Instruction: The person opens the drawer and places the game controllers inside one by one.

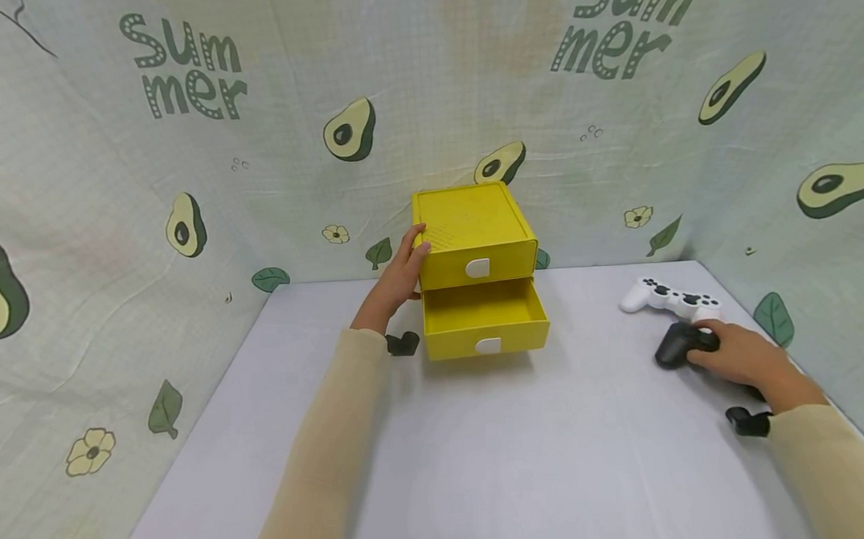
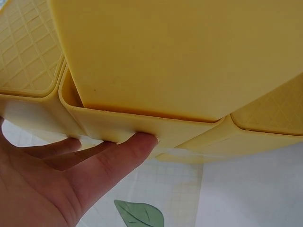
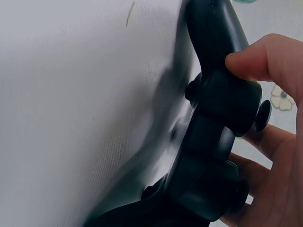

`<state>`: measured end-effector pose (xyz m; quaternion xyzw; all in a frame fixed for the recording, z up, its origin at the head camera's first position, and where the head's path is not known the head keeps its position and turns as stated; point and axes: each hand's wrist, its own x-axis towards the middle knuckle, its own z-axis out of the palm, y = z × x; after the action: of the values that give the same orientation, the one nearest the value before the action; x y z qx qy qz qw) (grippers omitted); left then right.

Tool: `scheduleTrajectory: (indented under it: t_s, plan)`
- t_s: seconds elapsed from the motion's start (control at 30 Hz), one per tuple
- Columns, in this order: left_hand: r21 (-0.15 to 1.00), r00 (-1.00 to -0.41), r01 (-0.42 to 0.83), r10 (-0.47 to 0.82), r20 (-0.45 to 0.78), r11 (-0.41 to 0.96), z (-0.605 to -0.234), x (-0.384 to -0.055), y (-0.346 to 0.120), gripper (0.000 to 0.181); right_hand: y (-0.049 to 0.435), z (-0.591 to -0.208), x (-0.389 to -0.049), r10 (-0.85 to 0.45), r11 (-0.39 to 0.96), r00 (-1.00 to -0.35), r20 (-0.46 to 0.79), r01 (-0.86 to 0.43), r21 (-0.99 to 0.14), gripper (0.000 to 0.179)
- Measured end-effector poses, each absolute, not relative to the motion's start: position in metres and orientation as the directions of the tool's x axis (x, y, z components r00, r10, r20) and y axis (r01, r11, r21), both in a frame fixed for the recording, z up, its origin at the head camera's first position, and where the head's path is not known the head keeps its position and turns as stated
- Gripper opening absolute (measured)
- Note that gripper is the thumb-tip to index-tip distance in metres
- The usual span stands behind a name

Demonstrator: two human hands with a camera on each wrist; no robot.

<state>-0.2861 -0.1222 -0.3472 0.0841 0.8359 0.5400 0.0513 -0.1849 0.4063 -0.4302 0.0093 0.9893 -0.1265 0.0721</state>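
Observation:
A yellow two-drawer box (image 1: 476, 219) stands near the back of the table, its lower drawer (image 1: 486, 339) pulled out and its upper drawer shut. My left hand (image 1: 401, 272) rests against the box's left side, fingertips at the top edge. In the left wrist view, extended fingers (image 2: 111, 158) press on the yellow wall. On the right, my right hand (image 1: 747, 358) grips a black game controller (image 1: 677, 345). It is tilted close over the tabletop in the right wrist view, my thumb (image 3: 251, 61) on one handle.
A white game controller (image 1: 668, 298) lies just behind the black one. The white table (image 1: 556, 457) meets cloth walls (image 1: 422, 53) with an avocado print at the back and sides. A black wrist camera (image 1: 748, 421) sits by my right cuff.

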Motion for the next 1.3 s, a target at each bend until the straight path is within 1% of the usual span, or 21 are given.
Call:
scheduleTrajectory:
  t_s: [0.13,0.53,0.7,0.8,1.03,1.3]
  plan:
    - [0.912,-0.980,0.085,0.197,0.005,0.401,-0.347,-0.286,-0.123,0.052,0.406,-0.429,-0.185,-0.010,0.966,-0.989,-0.147,0.028,-0.257,0.085]
    - [0.915,-0.981,0.086,0.195,0.008,0.395,-0.344,-0.285,-0.123,0.052,0.406,-0.427,-0.183,-0.016,0.972,-0.985,-0.174,0.026,-0.232,0.090]
    - [0.915,-0.981,0.081,0.196,0.002,0.394,-0.346,-0.285,-0.123,0.051,0.405,-0.430,-0.181,-0.003,0.970,-0.983,-0.185,0.042,-0.241,0.092]
    - [0.916,-0.981,0.079,0.196,0.001,0.393,-0.347,-0.285,-0.122,0.050,0.404,-0.432,-0.179,-0.001,0.965,-0.983,-0.182,0.046,-0.256,0.091]
    - [0.917,-0.980,0.080,0.199,0.001,0.391,-0.347,-0.285,-0.123,0.051,0.399,-0.434,-0.175,-0.010,0.961,-0.987,-0.163,0.035,-0.273,0.087]
    - [0.916,-0.979,0.088,0.203,0.007,0.392,-0.346,-0.281,-0.122,0.052,0.390,-0.433,-0.174,-0.045,0.967,-0.994,-0.095,-0.020,-0.255,0.084]
